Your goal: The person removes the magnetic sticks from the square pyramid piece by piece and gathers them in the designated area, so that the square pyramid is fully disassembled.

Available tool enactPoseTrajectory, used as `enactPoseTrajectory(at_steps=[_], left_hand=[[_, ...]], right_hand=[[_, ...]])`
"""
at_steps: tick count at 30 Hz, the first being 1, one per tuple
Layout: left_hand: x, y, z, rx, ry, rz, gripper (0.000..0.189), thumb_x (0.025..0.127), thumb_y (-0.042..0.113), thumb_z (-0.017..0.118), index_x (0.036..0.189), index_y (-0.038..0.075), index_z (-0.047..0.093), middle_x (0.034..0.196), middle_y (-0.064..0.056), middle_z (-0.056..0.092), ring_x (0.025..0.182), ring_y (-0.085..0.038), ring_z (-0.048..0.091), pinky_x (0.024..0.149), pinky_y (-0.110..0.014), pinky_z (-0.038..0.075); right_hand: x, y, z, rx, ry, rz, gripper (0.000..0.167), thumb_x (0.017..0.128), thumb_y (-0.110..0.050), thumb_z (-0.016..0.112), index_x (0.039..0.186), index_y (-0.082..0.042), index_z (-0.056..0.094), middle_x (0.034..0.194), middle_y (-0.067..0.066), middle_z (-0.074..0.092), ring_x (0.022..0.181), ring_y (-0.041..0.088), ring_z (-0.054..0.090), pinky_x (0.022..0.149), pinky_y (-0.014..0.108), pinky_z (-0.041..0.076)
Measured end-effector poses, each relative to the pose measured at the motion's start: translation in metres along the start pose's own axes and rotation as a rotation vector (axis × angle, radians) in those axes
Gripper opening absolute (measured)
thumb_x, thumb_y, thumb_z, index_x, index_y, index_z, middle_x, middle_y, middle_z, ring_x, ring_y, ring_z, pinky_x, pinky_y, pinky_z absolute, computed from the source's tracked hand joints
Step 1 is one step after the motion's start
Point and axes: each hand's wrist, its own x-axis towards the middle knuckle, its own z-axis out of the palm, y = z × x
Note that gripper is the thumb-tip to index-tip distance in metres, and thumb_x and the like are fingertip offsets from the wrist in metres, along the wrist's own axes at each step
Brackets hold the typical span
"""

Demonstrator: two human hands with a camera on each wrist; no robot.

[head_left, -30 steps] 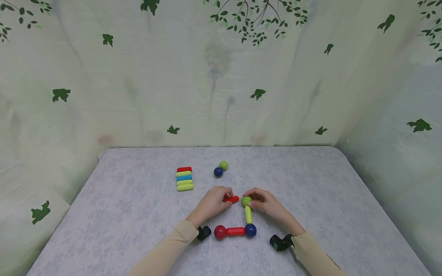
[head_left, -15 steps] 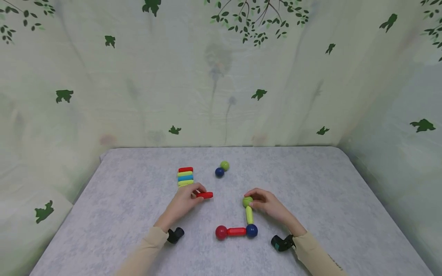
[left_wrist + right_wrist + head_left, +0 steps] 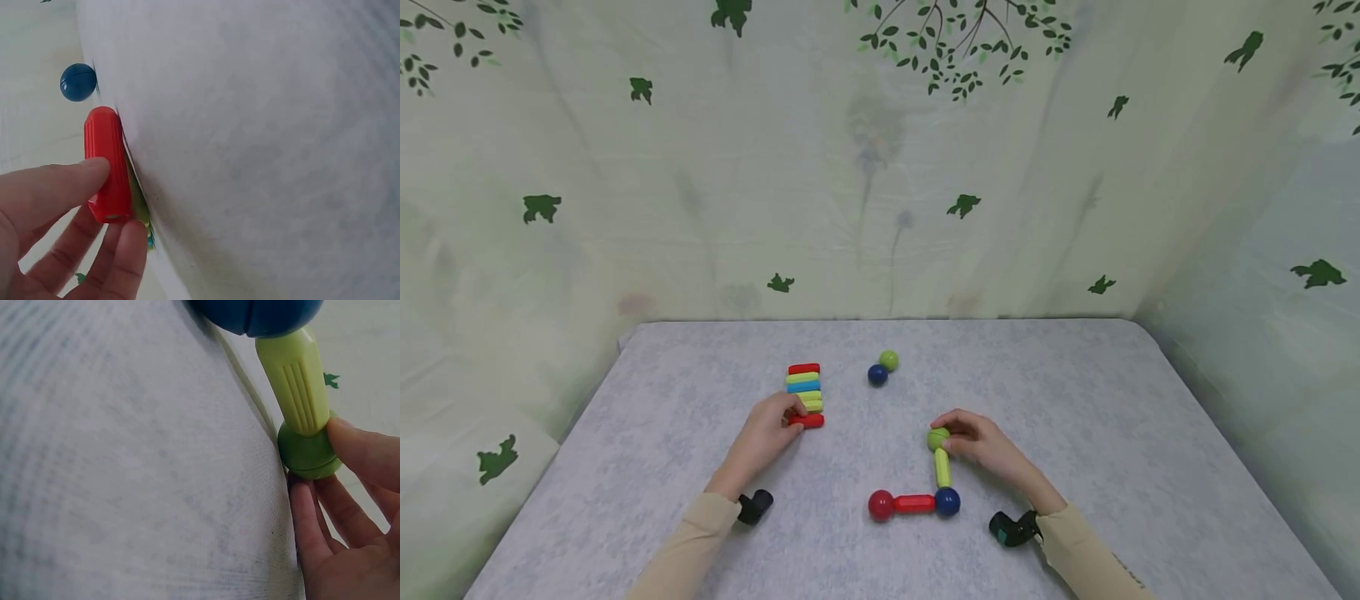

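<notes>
Nearest us, joined in row: one red ball (image 3: 881,505), one red rod (image 3: 914,504), one dark blue ball (image 3: 947,502). From there, one yellow-green rod (image 3: 942,468) runs to one green ball (image 3: 937,439), pinched by our right hand (image 3: 981,442). Our left hand (image 3: 766,425) pinches second red rod (image 3: 809,422), just beside row of five rods (image 3: 803,387): three yellow-green, one blue, one red. Farthest, we count two balls side by side: far blue ball (image 3: 877,375), far green ball (image 3: 889,360).

The red rod (image 3: 111,147) looks like glossy, ridged plastic, the tablecloth (image 3: 1112,425) matt fabric.
</notes>
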Motion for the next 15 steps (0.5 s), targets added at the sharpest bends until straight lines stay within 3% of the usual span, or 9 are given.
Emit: enactPoseTrajectory(at_steps=[10, 13, 15], left_hand=[[0.005, 0.0033, 0.0021, 0.13, 0.044, -0.018, 0.017, 0.079, -0.002, 0.075, 0.088, 0.006, 0.063, 0.084, -0.005, 0.052, 0.075, -0.021, 0.049, 0.067, -0.033, 0.046], [0.0042, 0.0044, 0.0026, 0.107, 0.065, 0.015, 0.018, 0.078, -0.003, 0.074, 0.088, 0.007, 0.062, 0.087, -0.005, 0.052, 0.081, -0.022, 0.051, 0.071, -0.036, 0.048], [0.0023, 0.0071, 0.0032, 0.041, 0.057, 0.061, 0.019, 0.078, -0.004, 0.074, 0.089, 0.007, 0.062, 0.09, -0.005, 0.053, 0.086, -0.023, 0.052, 0.075, -0.038, 0.049]], right_hand=[[0.0001, 0.001, 0.0008, -0.007, 0.008, 0.0, 0.025, 0.094, -0.01, 0.06, 0.119, -0.004, 0.061, 0.115, 0.007, 0.061, 0.106, 0.024, 0.055, 0.088, 0.028, 0.046], [0.0, 0.0017, 0.0007, -0.009, 0.008, 0.006, 0.025, 0.094, -0.01, 0.06, 0.119, -0.005, 0.061, 0.115, 0.007, 0.061, 0.105, 0.024, 0.055, 0.088, 0.028, 0.046], [-0.0002, 0.0019, 0.0005, -0.011, 0.009, 0.008, 0.025, 0.094, -0.01, 0.06, 0.119, -0.005, 0.061, 0.115, 0.007, 0.061, 0.105, 0.024, 0.055, 0.088, 0.028, 0.046]])
